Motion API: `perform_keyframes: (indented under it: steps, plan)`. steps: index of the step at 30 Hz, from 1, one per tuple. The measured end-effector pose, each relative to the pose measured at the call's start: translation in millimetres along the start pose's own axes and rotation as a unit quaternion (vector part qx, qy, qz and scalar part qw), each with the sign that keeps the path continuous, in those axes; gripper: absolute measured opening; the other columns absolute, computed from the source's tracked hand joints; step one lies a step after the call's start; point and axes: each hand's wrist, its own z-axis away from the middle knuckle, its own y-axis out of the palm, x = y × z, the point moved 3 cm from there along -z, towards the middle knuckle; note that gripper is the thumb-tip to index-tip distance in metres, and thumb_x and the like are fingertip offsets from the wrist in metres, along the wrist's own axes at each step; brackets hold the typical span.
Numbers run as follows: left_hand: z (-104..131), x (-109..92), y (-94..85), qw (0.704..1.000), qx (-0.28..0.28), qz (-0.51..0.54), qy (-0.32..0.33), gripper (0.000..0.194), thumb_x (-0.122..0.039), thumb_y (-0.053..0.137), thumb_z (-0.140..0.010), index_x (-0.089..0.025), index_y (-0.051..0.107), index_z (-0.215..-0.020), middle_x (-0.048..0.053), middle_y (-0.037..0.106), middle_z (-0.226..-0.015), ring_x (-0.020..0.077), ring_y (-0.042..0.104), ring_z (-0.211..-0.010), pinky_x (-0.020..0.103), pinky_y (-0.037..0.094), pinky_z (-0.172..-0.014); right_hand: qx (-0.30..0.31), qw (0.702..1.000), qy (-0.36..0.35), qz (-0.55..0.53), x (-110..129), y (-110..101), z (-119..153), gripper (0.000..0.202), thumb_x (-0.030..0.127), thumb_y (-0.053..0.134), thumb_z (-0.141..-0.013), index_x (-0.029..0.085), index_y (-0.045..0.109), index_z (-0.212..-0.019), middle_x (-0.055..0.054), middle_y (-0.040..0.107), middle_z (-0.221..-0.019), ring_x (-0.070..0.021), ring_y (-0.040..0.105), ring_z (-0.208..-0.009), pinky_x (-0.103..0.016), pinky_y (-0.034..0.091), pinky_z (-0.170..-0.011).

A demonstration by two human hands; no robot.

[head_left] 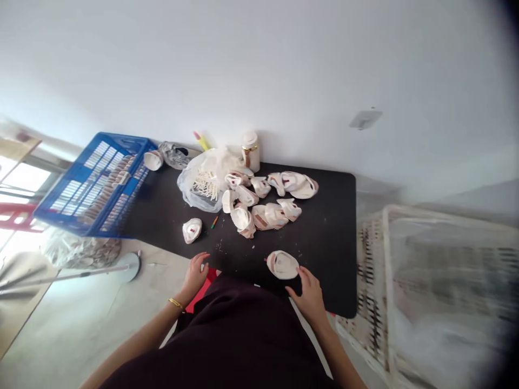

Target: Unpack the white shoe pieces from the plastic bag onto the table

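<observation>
Head cam: right hand (310, 294) fingers spread loose, tips touching white baby shoe (283, 265) at near edge of black table (332, 216). Left hand (195, 274) open, resting on table edge, holding nothing.

It looked like a small piecework workshop for baby shoes: a black tabletop (332, 216) against a bare white wall carried a heap of small white shoes (265, 202), and a blue crate (91, 183) beside it was stacked with shoe soles.
</observation>
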Motion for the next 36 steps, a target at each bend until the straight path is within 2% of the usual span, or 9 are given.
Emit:
perform_keyframes:
  steps: [4, 7, 12, 16, 20, 24, 27, 31, 36]
  plan:
    - [4.2, 37.1, -11.9, 0.997, -0.030, 0.025, -0.059, 0.035, -0.017, 0.050, -0.081, -0.020, 0.066, -0.111, 0.012, 0.066, -0.120, 0.0278, 0.061, -0.116, 0.049, 0.054, -0.097, 0.033, 0.994, -0.028, 0.102, 37.0, 43.3, -20.4, 0.056, 0.030, 0.059, -0.079, 0.018, 0.057, -0.133, -0.017, 0.049, -0.147, -0.0392, 0.047, -0.131, -0.053, 0.043, -0.102]
    - [-7.0, 62.2, -16.7, 0.994, -0.052, 0.040, -0.091, 0.041, -0.014, 0.051, -0.080, -0.019, 0.062, -0.118, 0.013, 0.061, -0.126, 0.0275, 0.060, -0.119, 0.049, 0.054, -0.098, 0.037, 0.992, -0.023, 0.117, 47.3, 56.5, -49.8, 0.044, 0.026, 0.045, -0.086, 0.017, 0.061, -0.126, -0.017, 0.056, -0.139, -0.0363, 0.054, -0.123, -0.050, 0.046, -0.098]
    - [-51.4, 97.8, -29.3, 0.988, -0.078, 0.057, -0.118, 0.053, -0.012, 0.051, -0.079, -0.013, 0.050, -0.132, 0.021, 0.048, -0.138, 0.0332, 0.048, -0.134, 0.055, 0.046, -0.106, 0.048, 0.992, -0.013, 0.114, 60.4, 54.4, -89.7, 0.044, 0.044, 0.036, -0.093, 0.017, 0.066, -0.109, -0.016, 0.069, -0.113, -0.0326, 0.063, -0.105, -0.045, 0.050, -0.093]
    - [-92.6, 112.3, -38.1, 0.990, -0.070, 0.069, -0.102, 0.059, -0.014, 0.061, -0.077, -0.013, 0.048, -0.134, 0.022, 0.040, -0.148, 0.0356, 0.035, -0.143, 0.056, 0.032, -0.118, 0.072, 0.991, -0.009, 0.112, 80.8, 61.6, -89.8, 0.045, 0.053, 0.037, -0.092, 0.020, 0.065, -0.102, -0.013, 0.071, -0.096, -0.0316, 0.067, -0.092, -0.042, 0.053, -0.081]
    - [-123.9, 122.0, -38.3, 0.988, -0.061, 0.081, -0.119, 0.059, -0.016, 0.065, -0.078, -0.011, 0.049, -0.134, 0.023, 0.040, -0.148, 0.0354, 0.034, -0.144, 0.053, 0.029, -0.120, 0.054, 0.990, 0.005, 0.131, 99.6, 86.8, -80.4, 0.052, 0.048, 0.033, -0.092, 0.012, 0.062, -0.114, -0.023, 0.066, -0.111, -0.0396, 0.062, -0.107, -0.049, 0.050, -0.088]
    - [-135.9, 135.1, -31.7, 0.973, -0.063, 0.091, -0.205, 0.062, -0.026, 0.070, -0.079, -0.003, 0.049, -0.132, 0.030, 0.046, -0.139, 0.0397, 0.041, -0.138, 0.054, 0.032, -0.116, 0.063, 0.989, -0.010, 0.131, 107.0, 109.4, -77.4, 0.055, 0.041, 0.034, -0.090, 0.010, 0.055, -0.129, -0.026, 0.058, -0.131, -0.0407, 0.058, -0.119, -0.052, 0.048, -0.095]
    - [-125.1, 144.0, -30.1, 0.954, -0.069, 0.100, -0.275, 0.060, -0.029, 0.064, -0.085, -0.002, 0.046, -0.135, 0.031, 0.045, -0.138, 0.0377, 0.045, -0.135, 0.051, 0.036, -0.113, 0.076, 0.988, -0.030, 0.132, 104.5, 102.2, -76.5, 0.060, 0.045, 0.040, -0.088, 0.010, 0.052, -0.134, -0.025, 0.054, -0.138, -0.0409, 0.055, -0.123, -0.054, 0.047, -0.098]
    - [-75.1, 142.9, -39.2, 0.932, -0.054, 0.108, -0.342, 0.054, -0.029, 0.049, -0.092, -0.007, 0.042, -0.141, 0.024, 0.047, -0.141, 0.0300, 0.054, -0.126, 0.044, 0.043, -0.107, 0.082, 0.993, -0.038, 0.075, 101.0, 64.7, -58.0, 0.056, 0.048, 0.040, -0.091, 0.010, 0.060, -0.127, -0.023, 0.058, -0.135, -0.0381, 0.055, -0.123, -0.055, 0.044, -0.103]
    - [10.4, 115.6, -40.0, 0.925, 0.110, 0.120, -0.344, 0.023, -0.031, 0.058, -0.081, -0.017, 0.068, -0.097, 0.008, 0.071, -0.090, 0.0263, 0.068, -0.094, 0.036, 0.053, -0.088, 0.143, 0.989, -0.042, -0.005, 102.3, 34.6, -19.8, 0.039, 0.049, 0.045, -0.097, 0.020, 0.072, -0.096, -0.006, 0.073, -0.094, -0.0211, 0.069, -0.085, -0.035, 0.057, -0.079]
